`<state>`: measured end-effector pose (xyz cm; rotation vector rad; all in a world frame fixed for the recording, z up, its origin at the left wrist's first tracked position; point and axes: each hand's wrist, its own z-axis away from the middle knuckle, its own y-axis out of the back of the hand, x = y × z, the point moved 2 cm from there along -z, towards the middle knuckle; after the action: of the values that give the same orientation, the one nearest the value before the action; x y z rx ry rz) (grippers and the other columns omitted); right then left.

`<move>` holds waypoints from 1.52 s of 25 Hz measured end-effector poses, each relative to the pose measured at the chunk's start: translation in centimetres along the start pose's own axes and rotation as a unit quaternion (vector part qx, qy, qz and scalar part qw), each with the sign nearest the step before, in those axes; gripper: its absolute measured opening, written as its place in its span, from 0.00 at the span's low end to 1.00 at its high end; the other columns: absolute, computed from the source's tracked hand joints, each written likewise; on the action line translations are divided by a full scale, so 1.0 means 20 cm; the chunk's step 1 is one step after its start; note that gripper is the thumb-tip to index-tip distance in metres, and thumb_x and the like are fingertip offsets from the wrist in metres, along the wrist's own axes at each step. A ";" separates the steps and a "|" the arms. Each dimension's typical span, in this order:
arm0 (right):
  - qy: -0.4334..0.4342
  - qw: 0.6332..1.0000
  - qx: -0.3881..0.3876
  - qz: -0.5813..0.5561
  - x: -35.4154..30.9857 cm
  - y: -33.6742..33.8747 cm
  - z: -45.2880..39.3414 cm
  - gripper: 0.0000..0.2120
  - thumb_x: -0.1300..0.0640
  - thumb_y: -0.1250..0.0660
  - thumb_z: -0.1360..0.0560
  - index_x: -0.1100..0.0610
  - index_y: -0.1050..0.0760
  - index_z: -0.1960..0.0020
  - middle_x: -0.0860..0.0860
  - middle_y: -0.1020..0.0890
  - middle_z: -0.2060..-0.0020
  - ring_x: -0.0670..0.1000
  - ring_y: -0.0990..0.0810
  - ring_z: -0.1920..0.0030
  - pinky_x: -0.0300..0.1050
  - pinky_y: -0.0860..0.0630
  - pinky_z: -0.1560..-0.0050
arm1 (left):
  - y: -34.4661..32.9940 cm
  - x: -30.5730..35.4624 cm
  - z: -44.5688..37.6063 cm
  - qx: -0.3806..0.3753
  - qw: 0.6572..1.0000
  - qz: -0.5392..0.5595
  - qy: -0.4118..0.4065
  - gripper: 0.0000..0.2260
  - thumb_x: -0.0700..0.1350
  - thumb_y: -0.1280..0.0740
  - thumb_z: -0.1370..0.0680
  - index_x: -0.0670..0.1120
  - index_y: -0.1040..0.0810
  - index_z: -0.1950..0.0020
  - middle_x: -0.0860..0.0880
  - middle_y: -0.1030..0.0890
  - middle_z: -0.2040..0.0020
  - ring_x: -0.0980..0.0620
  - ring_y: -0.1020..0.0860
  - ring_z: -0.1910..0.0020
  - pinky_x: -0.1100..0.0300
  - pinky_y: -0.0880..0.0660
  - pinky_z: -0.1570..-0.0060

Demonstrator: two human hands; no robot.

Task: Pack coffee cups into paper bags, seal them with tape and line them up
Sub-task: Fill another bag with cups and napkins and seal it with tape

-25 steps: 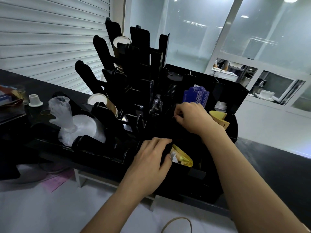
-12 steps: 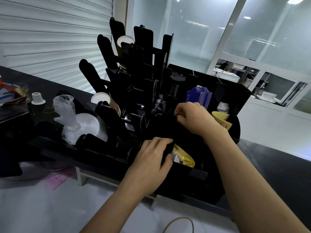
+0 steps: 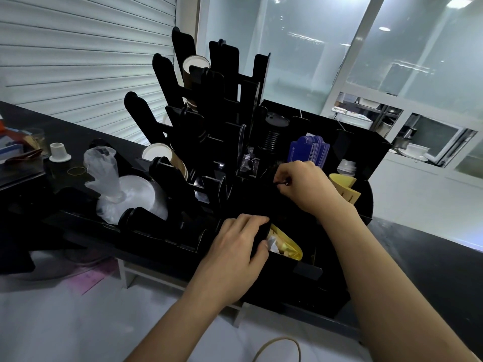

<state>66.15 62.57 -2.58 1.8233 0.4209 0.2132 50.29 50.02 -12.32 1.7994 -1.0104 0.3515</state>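
Black organizer rack point(image 3: 352, 142), blue cards point(image 3: 309, 150), yellow packet point(image 3: 286, 248) — white-rimmed brown cups point(image 3: 159, 154), white ribbed shutter point(image 3: 78, 61)

Both forearms are bare up to the frame edge, and the left hand point(image 3: 232, 253) and right hand point(image 3: 305, 188) wear no gloves, rings or watch.

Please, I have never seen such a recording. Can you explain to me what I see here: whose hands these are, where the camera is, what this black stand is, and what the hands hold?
There is no machine: a person works with bare hands, and a camera worn on the head looks forward and down. The black organiser stands on a dark counter and holds paper cups, black lids, blue cards and yellow packets. A plastic bag of white lids lies at its left. The left hand grips the front edge of a compartment. The right hand pinches something small and dark inside; what it is cannot be told.
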 end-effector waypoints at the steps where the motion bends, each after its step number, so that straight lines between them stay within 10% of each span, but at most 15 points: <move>1: -0.001 1.000 0.003 -0.010 0.00 0.00 0.00 0.08 0.60 0.29 0.24 0.50 0.18 0.47 0.47 0.15 0.52 0.49 0.18 0.51 0.46 0.20 0.50 | 0.00 0.00 0.00 -0.001 1.000 -0.001 0.000 0.18 0.52 0.41 0.17 0.58 0.36 0.27 0.64 0.34 0.31 0.63 0.38 0.32 0.68 0.35 0.40; 27: 0.020 0.998 -0.067 0.003 -0.17 -0.10 -0.14 0.15 0.56 0.39 0.18 0.53 0.20 0.35 0.53 0.16 0.41 0.56 0.21 0.38 0.56 0.26 0.35 | -0.03 -0.06 0.01 -0.018 0.999 0.021 0.031 0.17 0.53 0.42 0.17 0.62 0.37 0.29 0.67 0.35 0.32 0.67 0.40 0.33 0.56 0.24 0.43; 38: -0.023 0.996 0.031 -0.082 -0.09 -0.02 -0.10 0.08 0.55 0.32 0.19 0.54 0.15 0.44 0.49 0.15 0.53 0.49 0.17 0.52 0.44 0.20 0.49 | -0.02 -0.05 0.01 -0.018 0.999 0.021 0.024 0.17 0.53 0.42 0.18 0.61 0.37 0.28 0.66 0.35 0.32 0.66 0.39 0.33 0.56 0.25 0.42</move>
<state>63.78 63.80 -2.16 1.8405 0.5473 0.0463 49.88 50.42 -13.30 1.7326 -1.0163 0.3978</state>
